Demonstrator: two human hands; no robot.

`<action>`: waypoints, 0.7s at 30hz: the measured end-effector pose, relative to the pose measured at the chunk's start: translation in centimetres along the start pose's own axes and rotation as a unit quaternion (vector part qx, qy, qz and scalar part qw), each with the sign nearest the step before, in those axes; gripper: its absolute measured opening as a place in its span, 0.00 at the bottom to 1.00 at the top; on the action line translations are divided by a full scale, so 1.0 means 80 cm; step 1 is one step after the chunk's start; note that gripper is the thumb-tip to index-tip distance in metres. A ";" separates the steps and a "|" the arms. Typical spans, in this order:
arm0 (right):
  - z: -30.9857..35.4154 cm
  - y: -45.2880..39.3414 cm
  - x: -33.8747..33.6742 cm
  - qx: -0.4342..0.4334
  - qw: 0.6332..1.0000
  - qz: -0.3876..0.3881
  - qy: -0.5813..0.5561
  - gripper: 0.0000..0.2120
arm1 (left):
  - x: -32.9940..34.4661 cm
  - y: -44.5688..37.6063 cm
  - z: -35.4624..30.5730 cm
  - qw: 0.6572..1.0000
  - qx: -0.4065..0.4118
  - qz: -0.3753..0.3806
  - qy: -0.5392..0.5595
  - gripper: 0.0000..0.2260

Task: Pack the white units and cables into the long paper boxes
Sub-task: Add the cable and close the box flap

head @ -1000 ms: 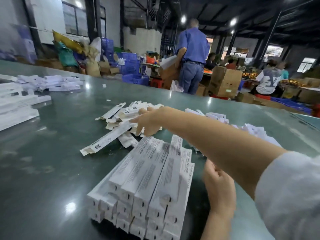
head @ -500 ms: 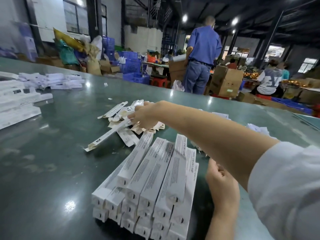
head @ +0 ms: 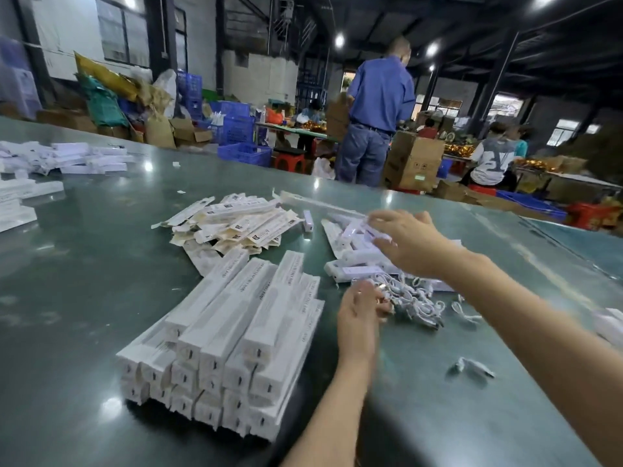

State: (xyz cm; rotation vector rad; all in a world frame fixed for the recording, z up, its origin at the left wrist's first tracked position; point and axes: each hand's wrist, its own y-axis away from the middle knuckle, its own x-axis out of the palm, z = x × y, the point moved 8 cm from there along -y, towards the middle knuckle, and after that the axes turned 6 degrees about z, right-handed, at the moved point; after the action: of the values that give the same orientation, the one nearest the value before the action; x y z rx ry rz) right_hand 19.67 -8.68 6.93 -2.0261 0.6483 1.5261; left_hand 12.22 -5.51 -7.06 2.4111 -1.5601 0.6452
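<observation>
Closed long white boxes (head: 236,335) lie stacked at centre. Flat, unfilled boxes (head: 236,224) lie heaped behind. White units (head: 357,261) and tangled cables (head: 418,305) lie to their right.

A large, dim workshop is seen. A dark green table top (head: 84,298) fills the lower frame, with lamp glare reflected on it. Round ceiling lamps (head: 339,40) are hung from dark roof beams at upper centre and upper right. Tall windows (head: 123,32) are set in the pale wall at upper left. Blue crates (head: 236,126) and cardboard boxes (head: 416,163) are piled at mid-frame.
</observation>
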 end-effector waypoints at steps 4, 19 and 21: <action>-0.002 0.117 0.054 0.034 0.998 0.000 -0.059 0.22 | 0.003 0.005 0.000 0.999 -0.034 0.020 -0.008 0.25; 0.000 0.232 0.058 0.060 0.817 -0.318 -0.477 0.10 | 0.029 0.031 -0.022 0.981 -0.043 0.145 0.122 0.09; -0.001 0.225 0.073 0.080 0.799 -0.268 -0.532 0.15 | 0.034 0.034 -0.020 0.970 -0.064 0.176 0.156 0.14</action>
State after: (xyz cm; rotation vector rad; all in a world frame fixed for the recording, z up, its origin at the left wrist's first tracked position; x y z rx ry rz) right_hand 9.49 -22.66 -0.77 -0.8105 -0.2426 1.8007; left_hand 10.33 -8.29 -4.58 1.8450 -1.8352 0.9064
